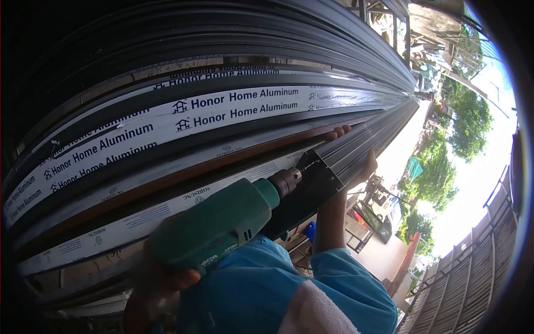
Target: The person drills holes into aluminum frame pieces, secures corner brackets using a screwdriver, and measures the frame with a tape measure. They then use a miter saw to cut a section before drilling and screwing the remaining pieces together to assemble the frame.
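Note:
My left hand (161, 278) grips the handle of a green power drill (217, 228) at the lower left. The drill's chuck (286, 181) and bit press against the end of a dark aluminium profile (320, 178). My right hand (359, 158) reaches up from a blue sleeve and clasps that same profile just past the drill bit, fingers over its top edge and thumb below. Both forearms come from blue sleeves (261, 289) at the bottom.
A stack of long aluminium profiles (222, 111), some wrapped in white film printed "Honor Home Aluminum", fills the upper left and runs away to the right. A wooden fence (473, 267), trees (439, 172) and a parked vehicle (384, 206) lie beyond on the right.

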Motion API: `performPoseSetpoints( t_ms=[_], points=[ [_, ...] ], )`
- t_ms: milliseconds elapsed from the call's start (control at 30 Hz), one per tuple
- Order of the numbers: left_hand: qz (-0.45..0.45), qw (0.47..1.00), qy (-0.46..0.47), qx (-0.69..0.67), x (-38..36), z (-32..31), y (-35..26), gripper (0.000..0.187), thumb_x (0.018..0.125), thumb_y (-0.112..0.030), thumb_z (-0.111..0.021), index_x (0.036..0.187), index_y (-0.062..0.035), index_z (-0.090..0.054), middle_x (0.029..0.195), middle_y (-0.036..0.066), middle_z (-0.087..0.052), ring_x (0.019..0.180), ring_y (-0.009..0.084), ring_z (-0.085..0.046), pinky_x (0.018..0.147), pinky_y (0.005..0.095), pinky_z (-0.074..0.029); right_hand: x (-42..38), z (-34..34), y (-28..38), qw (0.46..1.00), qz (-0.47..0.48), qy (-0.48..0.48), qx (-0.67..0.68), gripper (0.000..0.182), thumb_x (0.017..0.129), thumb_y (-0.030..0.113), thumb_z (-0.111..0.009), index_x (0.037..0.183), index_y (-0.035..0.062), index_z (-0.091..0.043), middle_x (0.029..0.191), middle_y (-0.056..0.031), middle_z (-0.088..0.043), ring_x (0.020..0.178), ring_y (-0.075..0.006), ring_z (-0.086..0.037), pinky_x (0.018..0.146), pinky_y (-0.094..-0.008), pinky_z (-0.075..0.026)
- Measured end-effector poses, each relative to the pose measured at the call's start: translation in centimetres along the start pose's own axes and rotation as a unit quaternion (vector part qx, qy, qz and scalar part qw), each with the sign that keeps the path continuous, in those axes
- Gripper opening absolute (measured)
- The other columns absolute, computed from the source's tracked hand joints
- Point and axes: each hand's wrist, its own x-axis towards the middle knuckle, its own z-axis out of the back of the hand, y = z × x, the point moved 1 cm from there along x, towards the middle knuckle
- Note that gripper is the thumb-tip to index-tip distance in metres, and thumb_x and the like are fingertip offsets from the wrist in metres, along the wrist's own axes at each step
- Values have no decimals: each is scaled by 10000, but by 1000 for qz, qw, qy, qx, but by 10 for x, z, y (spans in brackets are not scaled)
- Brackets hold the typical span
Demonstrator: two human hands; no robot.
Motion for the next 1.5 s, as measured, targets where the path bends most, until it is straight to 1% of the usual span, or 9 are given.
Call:
performPoseSetpoints(
  t_ms=[367, 467, 533, 633, 967, 1067, 1367, 1467, 1500],
  points=[
    [43, 996, -33, -65, 11, -18, -25, 841, 783, -501, -878, 1330, 53, -560, 1036, 174, -712, 889, 236, -731, 735, 374, -630, 0, -6, 3, 999, -3, -3, -35, 742, 844, 527, -562, 1291, -45, -407, 1099, -195, -492, 1035, -319, -572, 945, -409, -514],
    [46, 997, 1, -58, 13, -16, -29, 820, 795, -493, -872, 1322, 52, -561, 1001, 159, -713, 869, 226, -728, 733, 382, -627, 1, -5, 1, 999, 8, -15, -27, 726, 849, 527, -557, 1283, -40, -425, 1083, -190, -509, 1015, -317, -585, 934, -405, -519],
    [53, 998, 9, -39, 13, -13, -28, 804, 803, -484, -868, 1318, 54, -563, 995, 156, -713, 860, 224, -726, 732, 383, -625, -1, -8, 3, 1000, -13, 3, -23, 715, 850, 525, -556, 1275, -39, -438, 1071, -185, -519, 1002, -316, -592, 927, -404, -522],
    [47, 997, 17, -52, 14, -13, -26, 790, 815, -469, -862, 1323, 54, -558, 1001, 163, -712, 863, 229, -727, 732, 385, -624, -4, -10, 5, 999, -32, 10, 34, 724, 840, 433, -606, 1284, -103, -406, 1152, -207, -467, 1043, -299, -512, 957, -435, -476],
    [35, 995, 5, -90, 14, -16, -26, 816, 833, -428, -852, 1388, 51, -493, 1062, 203, -703, 878, 275, -737, 744, 403, -626, -2, -7, 2, 996, -38, 48, 58, 721, 851, 454, -609, 1284, -94, -429, 1159, -207, -488, 1058, -306, -529, 971, -436, -486],
    [63, 988, -27, -138, 16, -23, -36, 748, 767, -346, -915, 1305, 53, -584, 1079, 147, -713, 873, 195, -709, 779, 340, -598, -3, -7, 2, 998, -32, 41, 45, 713, 851, 451, -612, 1281, -87, -431, 1155, -205, -484, 1055, -305, -526, 967, -437, -484],
    [84, 989, -21, -122, 21, -24, -41, 797, 738, -420, -924, 1280, 66, -600, 1031, 140, -723, 849, 179, -711, 739, 314, -595, -5, -9, 3, 998, -40, 30, 31, 712, 854, 462, -615, 1274, -82, -431, 1146, -206, -477, 1042, -299, -514, 958, -436, -471],
    [55, 994, 26, -86, 19, -13, -32, 862, 817, -471, -855, 1376, 76, -491, 1115, 230, -693, 909, 297, -739, 747, 391, -624, -7, -11, 2, 998, -43, 28, 46, 708, 858, 461, -610, 1274, -82, -431, 1143, -204, -476, 1047, -298, -516, 961, -438, -472],
    [67, 994, 9, -91, 20, -15, -34, 837, 794, -456, -875, 1343, 72, -526, 1087, 201, -702, 884, 258, -730, 743, 365, -615, -7, -10, 3, 997, -44, 29, 49, 705, 859, 460, -609, 1273, -83, -432, 1144, -204, -476, 1048, -297, -516, 962, -439, -472]
  ],
)
